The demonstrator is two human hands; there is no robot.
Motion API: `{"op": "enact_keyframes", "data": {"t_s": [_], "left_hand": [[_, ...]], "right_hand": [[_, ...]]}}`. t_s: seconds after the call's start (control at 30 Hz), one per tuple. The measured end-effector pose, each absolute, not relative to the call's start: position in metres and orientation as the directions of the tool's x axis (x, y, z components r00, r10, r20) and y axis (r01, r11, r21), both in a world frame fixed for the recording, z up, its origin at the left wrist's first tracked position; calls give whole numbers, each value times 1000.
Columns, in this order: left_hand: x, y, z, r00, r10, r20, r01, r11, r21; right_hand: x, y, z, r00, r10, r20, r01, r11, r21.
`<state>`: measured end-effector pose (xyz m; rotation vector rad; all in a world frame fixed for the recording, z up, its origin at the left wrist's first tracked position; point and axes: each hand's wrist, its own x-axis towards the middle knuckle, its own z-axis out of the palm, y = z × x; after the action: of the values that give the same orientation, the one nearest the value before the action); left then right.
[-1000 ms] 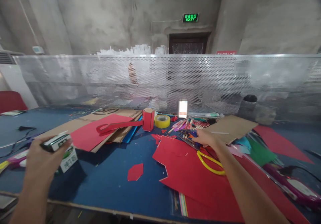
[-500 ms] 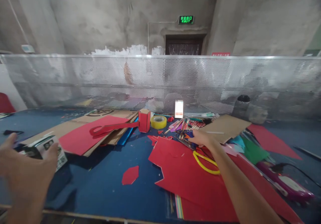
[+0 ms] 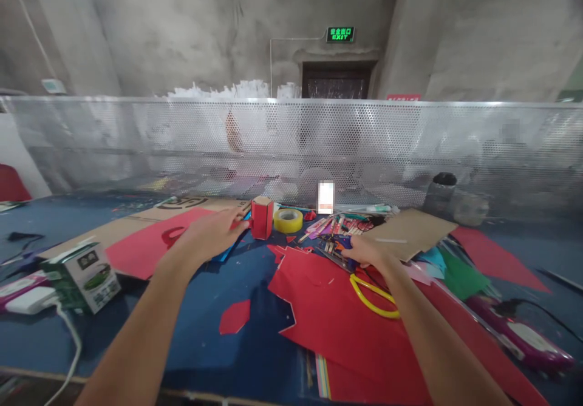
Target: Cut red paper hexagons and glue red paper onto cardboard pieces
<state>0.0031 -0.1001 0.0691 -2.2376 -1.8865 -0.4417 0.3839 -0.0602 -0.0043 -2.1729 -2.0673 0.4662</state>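
My left hand (image 3: 218, 229) reaches over the red-covered sheets at the left. Its fingers stretch toward a small red cardboard box (image 3: 262, 220), thumb and forefinger apart at its left side. A red strip (image 3: 172, 236) runs from under this hand, its curled end showing. My right hand (image 3: 363, 251) is closed at a small blue and orange tool (image 3: 342, 243) amid a cluttered pile; its fingertips are partly hidden, and what they hold cannot be made out. Scissors-like dark blades (image 3: 334, 257) lie just beside it. A yellow loop handle (image 3: 374, 297) rests below, on red paper (image 3: 337, 309).
Yellow tape (image 3: 288, 221) stands right of the box. A green and white carton (image 3: 84, 278) and a white cable (image 3: 75, 339) are at the left. A brown cardboard sheet (image 3: 414, 233) and a purple power strip (image 3: 523, 336) lie right. Perforated metal (image 3: 273, 139) borders the table's back.
My left hand has swept right and forward from beside the carton to the red box, covering most of its strip. My right hand has stayed at the tool pile.
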Motion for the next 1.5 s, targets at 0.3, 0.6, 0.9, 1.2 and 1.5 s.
{"op": "enact_keyframes", "data": {"t_s": [0.3, 0.6, 0.9, 1.2, 1.5], "left_hand": [[4, -21, 44, 180, 974, 138, 957, -141, -255], [-14, 2, -6, 247, 915, 318, 959, -184, -214], [-4, -11, 11, 319, 879, 355, 931, -221, -290], [24, -21, 4, 514, 800, 309, 851, -432, -298], [36, -31, 4, 515, 823, 239, 854, -467, -232]], "right_hand": [[389, -54, -7, 42, 999, -13, 972, -44, -231], [392, -48, -5, 17, 1000, -18, 858, -24, -513], [377, -66, 3, -224, 965, 136, 315, 204, -927], [362, -81, 8, -288, 888, 359, 167, 415, -894], [345, -95, 23, -303, 812, 499, 433, 584, -687]]}}
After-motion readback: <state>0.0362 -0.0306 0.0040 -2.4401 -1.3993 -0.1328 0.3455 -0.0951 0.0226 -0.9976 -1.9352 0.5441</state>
